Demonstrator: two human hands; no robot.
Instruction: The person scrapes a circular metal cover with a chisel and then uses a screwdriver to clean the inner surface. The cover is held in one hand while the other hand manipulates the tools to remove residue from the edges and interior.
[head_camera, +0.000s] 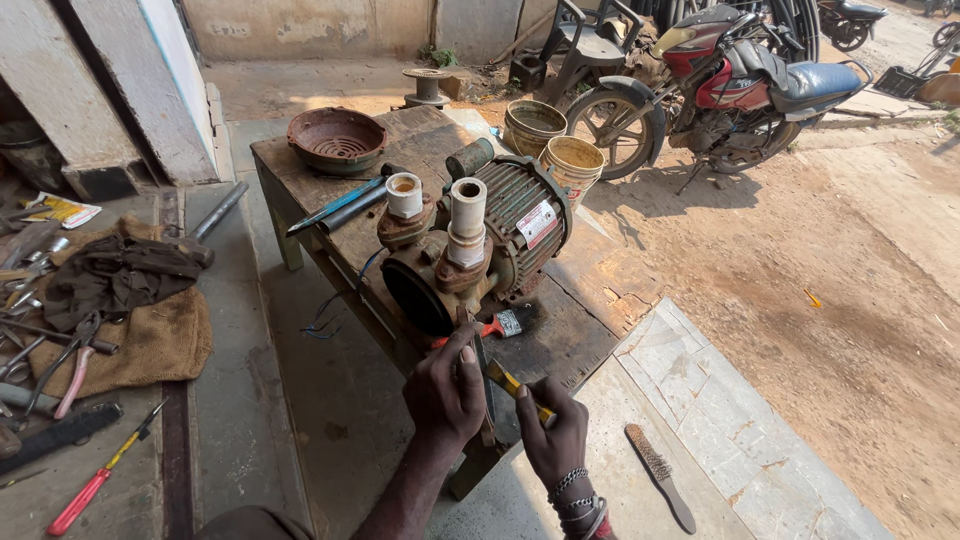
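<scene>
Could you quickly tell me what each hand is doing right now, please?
Left hand: closed around a dark tool set against the pump.
Right hand: closed on a yellow-handled tool.

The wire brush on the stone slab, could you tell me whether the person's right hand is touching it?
No, the wire brush lies by itself on the slab, apart from the right hand, which holds a yellow-handled tool.
</scene>
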